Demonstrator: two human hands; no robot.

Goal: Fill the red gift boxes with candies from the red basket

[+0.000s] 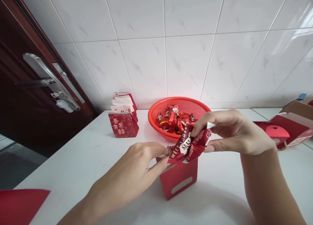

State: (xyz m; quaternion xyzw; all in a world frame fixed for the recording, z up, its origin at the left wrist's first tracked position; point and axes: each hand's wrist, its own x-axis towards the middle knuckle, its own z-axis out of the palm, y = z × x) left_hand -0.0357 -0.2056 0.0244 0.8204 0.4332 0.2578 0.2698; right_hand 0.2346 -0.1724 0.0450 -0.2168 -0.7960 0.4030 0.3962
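In the middle of the head view, my right hand [232, 132] pinches wrapped candies [187, 147] in dark red and brown wrappers marked "SWEET SUGAR". They are just above a small red paper candy box [181, 177] with a pale oblong window, standing on the white table. Thumb and fingers of my left hand [139, 163] are closed at the box's upper left edge, close against the candies' left end. The candies and my fingers cover most of the box's opening. Behind them, a red plastic basket [155, 125] holds many wrapped candies.
Several patterned red paper boxes [123, 125] stand in a row at the back left. More red boxes [290, 133] and a brown carton [297, 106] are at right. A red sheet or box corner [22, 203] shows lower left. White tiles back the table [85, 166]; a dark door [24, 98] is left.
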